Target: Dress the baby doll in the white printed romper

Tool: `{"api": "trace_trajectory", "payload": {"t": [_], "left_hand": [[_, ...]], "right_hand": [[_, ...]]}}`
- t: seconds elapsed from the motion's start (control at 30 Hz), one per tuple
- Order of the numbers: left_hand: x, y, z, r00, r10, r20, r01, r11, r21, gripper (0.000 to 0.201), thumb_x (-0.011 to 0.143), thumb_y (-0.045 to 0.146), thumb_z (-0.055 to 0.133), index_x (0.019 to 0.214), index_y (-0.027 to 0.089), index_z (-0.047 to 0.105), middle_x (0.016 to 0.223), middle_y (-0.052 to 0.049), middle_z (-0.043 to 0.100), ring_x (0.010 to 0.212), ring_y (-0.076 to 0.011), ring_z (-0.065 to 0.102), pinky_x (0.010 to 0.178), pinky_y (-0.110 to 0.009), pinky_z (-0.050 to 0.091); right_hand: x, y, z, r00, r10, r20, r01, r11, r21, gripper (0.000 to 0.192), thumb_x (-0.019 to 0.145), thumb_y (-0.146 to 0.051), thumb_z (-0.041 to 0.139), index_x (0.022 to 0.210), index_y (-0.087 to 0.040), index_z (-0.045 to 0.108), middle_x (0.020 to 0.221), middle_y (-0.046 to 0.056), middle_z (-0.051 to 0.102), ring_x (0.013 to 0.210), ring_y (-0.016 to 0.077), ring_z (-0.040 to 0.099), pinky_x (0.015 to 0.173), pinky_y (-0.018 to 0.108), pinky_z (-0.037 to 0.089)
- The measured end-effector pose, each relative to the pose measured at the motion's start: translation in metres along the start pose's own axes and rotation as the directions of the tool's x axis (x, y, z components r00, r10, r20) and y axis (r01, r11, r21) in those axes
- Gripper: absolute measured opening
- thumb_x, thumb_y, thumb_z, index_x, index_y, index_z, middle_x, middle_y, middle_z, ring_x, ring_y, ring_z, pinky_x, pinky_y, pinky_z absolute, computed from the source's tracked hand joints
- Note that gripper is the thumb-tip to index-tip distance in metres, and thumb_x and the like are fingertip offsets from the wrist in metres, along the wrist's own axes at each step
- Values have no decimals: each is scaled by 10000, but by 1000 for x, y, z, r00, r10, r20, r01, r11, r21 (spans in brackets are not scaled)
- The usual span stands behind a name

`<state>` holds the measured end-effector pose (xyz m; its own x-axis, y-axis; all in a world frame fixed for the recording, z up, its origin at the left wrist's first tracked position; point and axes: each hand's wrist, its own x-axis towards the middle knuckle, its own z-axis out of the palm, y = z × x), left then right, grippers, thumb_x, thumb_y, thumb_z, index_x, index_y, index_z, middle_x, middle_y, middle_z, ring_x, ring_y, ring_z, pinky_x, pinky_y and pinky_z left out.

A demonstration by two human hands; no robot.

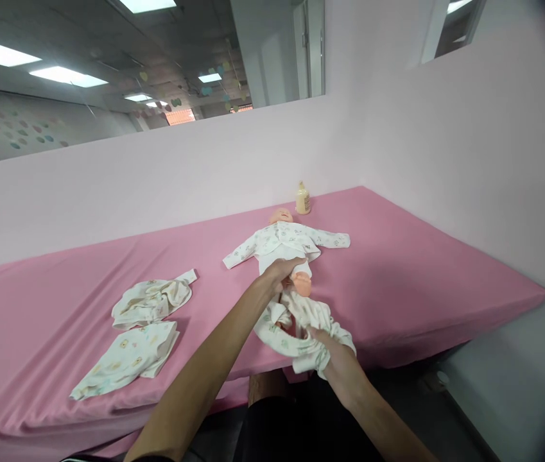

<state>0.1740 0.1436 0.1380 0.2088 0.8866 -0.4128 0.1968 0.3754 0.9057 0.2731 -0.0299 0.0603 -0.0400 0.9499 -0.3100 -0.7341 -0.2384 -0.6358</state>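
Note:
A baby doll [282,215] lies on its back on the pink-covered table, head toward the wall. It wears a white long-sleeved baby top [272,239] with a small print, both sleeves spread wide. My left hand [279,273] is closed around the doll's leg near the hip, its lower fingers partly hidden. A bare part of the doll's leg [302,283] shows just right of it. My right hand [334,351] grips white printed baby pants [315,314], bunched around the doll's lower legs at the table's front edge. The feet are hidden in the cloth.
Left of the doll lie a crumpled white baby top [149,301] and folded printed baby pants [130,354]. A pale yellow pump bottle [303,200] stands beside the doll's head. The pink table cover [407,276] meets walls at the back and right.

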Motion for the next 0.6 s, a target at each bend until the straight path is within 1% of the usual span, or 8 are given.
{"api": "trace_trajectory", "payload": {"t": [0.1, 0.2, 0.27, 0.37, 0.43, 0.5, 0.57, 0.6], "left_hand": [[-13, -12, -7, 992, -27, 125, 35, 997, -64, 554, 714, 396, 788, 1090, 128, 483, 642, 13, 550, 586, -137, 579, 563, -275, 487], [-33, -22, -10, 978, -14, 209, 4, 999, 49, 739, 699, 455, 798, 1242, 139, 408, 612, 48, 523, 494, -92, 481, 457, -218, 379], [-46, -26, -11, 965, -11, 262, -28, 989, 148, 861, 693, 516, 783, 1340, 140, 357, 645, 30, 564, 505, -101, 490, 440, -217, 348], [-57, -28, -9, 970, 28, 240, -91, 962, 258, 1000, 658, 546, 793, 1437, 145, 310, 769, -24, 644, 623, -135, 571, 508, -235, 409], [-60, -29, -8, 975, 73, 208, -134, 946, 294, 1079, 647, 543, 798, 1489, 146, 252, 827, -38, 665, 695, -151, 596, 565, -245, 438], [-62, -31, -7, 974, 99, 202, -160, 937, 311, 1147, 653, 535, 794, 1527, 140, 166, 816, -23, 657, 701, -151, 590, 579, -244, 437], [-61, -33, -7, 976, 113, 184, -170, 927, 334, 1174, 662, 528, 788, 1540, 130, 118, 767, 1, 630, 660, -140, 566, 563, -237, 421], [-61, -34, -7, 979, 127, 161, -175, 924, 339, 1167, 660, 518, 792, 1537, 120, 133, 746, 6, 617, 643, -137, 554, 557, -234, 415]], "right_hand": [[11, -11, -2, 1000, 27, -1, -27, 975, 220, 463, 733, -219, 794, 1170, -213, 639, 1084, 46, 728, 1018, 239, 688, 833, 341, 591], [16, -18, -5, 1000, -10, 26, 2, 957, 289, 457, 745, -189, 779, 1178, -224, 637, 1130, 43, 717, 1096, 223, 659, 864, 319, 582], [17, -20, -7, 1000, -11, 13, 7, 957, 291, 430, 747, -194, 780, 1156, -206, 649, 1115, 58, 721, 1108, 235, 654, 869, 331, 580], [16, -22, -9, 1000, 4, -17, 1, 953, 302, 371, 743, -184, 786, 1097, -188, 675, 1062, 59, 728, 1030, 219, 679, 799, 300, 589], [15, -24, -9, 1000, -13, 6, 10, 952, 307, 318, 745, -167, 784, 1048, -191, 689, 1005, 41, 729, 906, 172, 695, 694, 245, 581], [13, -29, -7, 998, -45, 41, 31, 951, 308, 271, 740, -151, 785, 995, -187, 701, 958, 28, 726, 808, 135, 687, 624, 209, 562], [11, -34, -3, 997, -76, 31, 64, 955, 290, 254, 732, -150, 790, 970, -177, 708, 955, 33, 726, 810, 138, 687, 642, 215, 572], [10, -35, -1, 996, -90, 4, 86, 959, 270, 266, 727, -156, 795, 977, -173, 709, 973, 41, 728, 845, 155, 692, 671, 234, 585]]}}
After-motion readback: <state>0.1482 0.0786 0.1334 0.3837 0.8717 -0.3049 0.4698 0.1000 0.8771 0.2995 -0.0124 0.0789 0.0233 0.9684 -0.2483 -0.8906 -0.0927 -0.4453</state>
